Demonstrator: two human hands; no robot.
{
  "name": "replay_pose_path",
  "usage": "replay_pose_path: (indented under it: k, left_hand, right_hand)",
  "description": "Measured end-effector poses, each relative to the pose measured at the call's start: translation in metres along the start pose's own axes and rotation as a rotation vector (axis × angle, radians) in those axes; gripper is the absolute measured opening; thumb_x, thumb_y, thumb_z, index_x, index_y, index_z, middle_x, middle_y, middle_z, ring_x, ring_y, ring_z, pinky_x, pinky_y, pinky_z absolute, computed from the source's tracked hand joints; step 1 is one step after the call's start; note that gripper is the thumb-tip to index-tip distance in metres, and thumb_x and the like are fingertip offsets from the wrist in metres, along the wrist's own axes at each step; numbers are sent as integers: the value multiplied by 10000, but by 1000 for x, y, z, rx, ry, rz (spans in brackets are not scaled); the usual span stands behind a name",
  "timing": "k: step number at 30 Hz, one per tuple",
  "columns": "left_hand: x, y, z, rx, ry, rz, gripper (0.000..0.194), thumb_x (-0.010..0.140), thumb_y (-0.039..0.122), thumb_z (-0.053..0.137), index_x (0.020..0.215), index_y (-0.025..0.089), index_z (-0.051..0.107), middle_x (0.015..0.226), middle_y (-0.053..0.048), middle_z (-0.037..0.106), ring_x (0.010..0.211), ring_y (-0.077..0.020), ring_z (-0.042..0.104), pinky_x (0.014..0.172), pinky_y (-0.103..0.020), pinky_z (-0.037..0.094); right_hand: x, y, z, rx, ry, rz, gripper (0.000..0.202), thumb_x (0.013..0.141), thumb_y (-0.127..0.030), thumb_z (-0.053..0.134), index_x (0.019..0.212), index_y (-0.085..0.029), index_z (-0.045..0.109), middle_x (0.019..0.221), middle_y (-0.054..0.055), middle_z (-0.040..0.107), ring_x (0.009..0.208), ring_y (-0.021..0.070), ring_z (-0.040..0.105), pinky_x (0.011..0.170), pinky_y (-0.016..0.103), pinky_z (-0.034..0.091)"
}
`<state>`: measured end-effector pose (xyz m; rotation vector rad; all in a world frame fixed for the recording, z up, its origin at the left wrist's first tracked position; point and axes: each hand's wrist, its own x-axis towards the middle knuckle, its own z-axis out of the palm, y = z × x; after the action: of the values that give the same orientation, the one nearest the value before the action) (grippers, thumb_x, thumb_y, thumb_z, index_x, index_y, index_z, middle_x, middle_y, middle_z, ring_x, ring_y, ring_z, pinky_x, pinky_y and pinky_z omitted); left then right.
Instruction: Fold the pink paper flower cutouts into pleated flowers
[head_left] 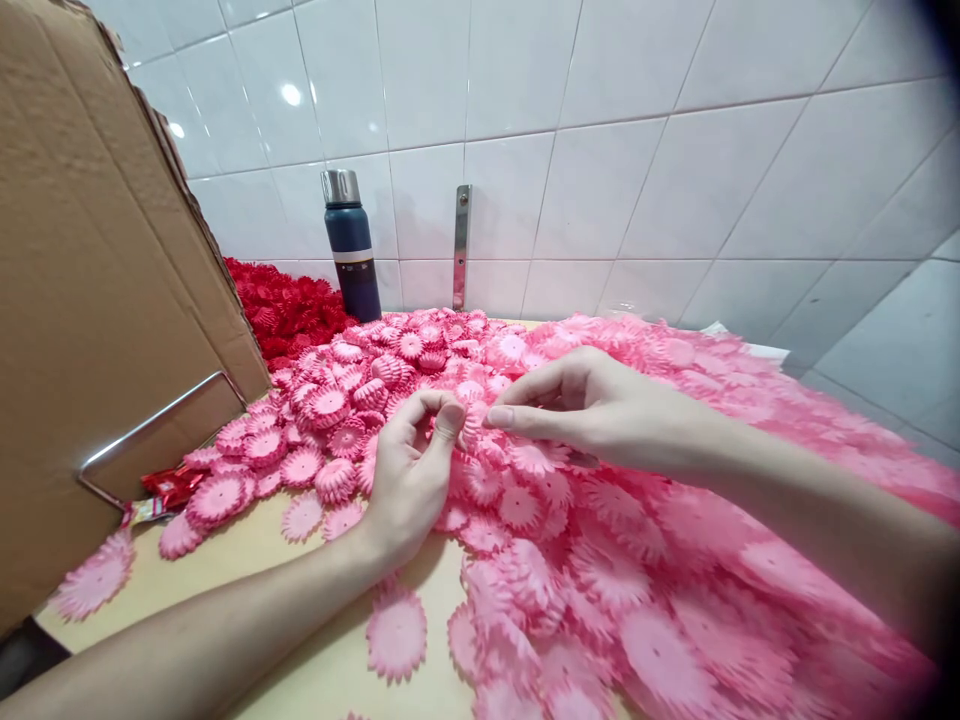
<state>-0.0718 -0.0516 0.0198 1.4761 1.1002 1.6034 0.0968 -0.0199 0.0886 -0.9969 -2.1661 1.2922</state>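
Note:
Between my two hands, above the heap, is a small pink petal piece point(472, 425) with a frilled edge. My left hand point(420, 465) pinches its left side between thumb and curled fingers. From the right, my right hand point(574, 405) has thumb and forefinger together at the piece's other edge. Beneath both hands lies a large heap of pink scalloped petal discs point(660, 640), loose and flat on the right. Thicker pink stacked pieces point(330, 405) lie to the left. A single pink disc point(396, 632) rests on the yellow tabletop point(292, 580) below my left hand.
A cardboard box point(112, 270) stands at the left, with a bent metal wire point(161, 420) and a red wrapper point(172, 485) beside it. Behind are red petals point(289, 310), a blue bottle point(352, 250), a metal strip point(461, 245) and a tiled wall.

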Motion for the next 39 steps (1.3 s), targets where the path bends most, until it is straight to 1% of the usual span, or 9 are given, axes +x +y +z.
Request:
replay_pose_path:
  k: [7,12,14,16,19,22,27,34,39]
  left_hand:
    - [0,-3,1,-34,-67,8,185,880,337,551,792,178,585,749,-4,557,709,-127,514,670,-215,431]
    - [0,-4,1,31,6,39,169,879,310,561,772,179,566,749,4,543,709,-118,491,685,-209,415]
    - [-1,-3,1,33,-5,30,178,880,314,558,766,177,562,739,6,542,696,-116,488,664,-209,410]
    - [-1,-2,1,15,-33,13,190,881,329,555,770,175,564,730,6,544,683,-117,490,645,-211,408]
    - [-2,-2,1,-1,-52,4,201,878,343,559,772,172,567,718,9,535,670,-115,478,633,-209,402]
    - [-3,-2,1,-9,-73,0,217,886,345,548,756,172,540,688,18,501,630,-102,439,598,-201,383]
    - [-7,1,5,-55,-56,-21,247,923,378,475,768,186,464,657,35,456,561,-83,376,536,-188,354]
    - [-6,3,7,-69,-22,-70,276,923,402,465,759,180,474,644,28,482,551,-83,403,510,-182,360]
    - [-2,0,3,-64,-96,-38,293,931,400,449,741,180,483,666,24,495,613,-93,453,590,-196,391]
  right_hand:
    - [-2,-6,12,-138,115,-61,204,782,-272,580,621,-172,657,505,-38,413,451,69,285,389,226,201]
    - [-4,-14,19,-255,316,-50,142,727,-181,574,611,-171,656,532,-9,545,468,87,429,401,220,286]
    - [-4,-14,20,-269,270,-66,174,735,-173,557,575,-168,625,512,-14,520,458,82,407,399,223,275]
    - [-4,-14,22,-280,210,-94,222,750,-153,522,534,-165,572,470,-34,417,440,70,331,393,228,233]
    - [-4,-12,23,-287,203,-124,253,749,-117,486,501,-163,492,468,-46,308,447,63,265,393,231,196]
    - [-5,-12,22,-304,228,-107,245,738,-119,488,498,-158,516,470,-39,324,445,63,271,389,233,193]
    - [-6,-16,13,-274,221,-40,208,736,-167,515,604,-164,676,474,-31,333,437,68,251,377,233,183]
    - [-8,-17,11,-241,233,-66,195,747,-195,542,621,-171,688,493,-21,335,444,71,254,383,237,183]
    - [-5,-10,9,-203,181,-45,186,747,-176,530,662,-174,696,512,-22,360,463,77,275,402,242,196]
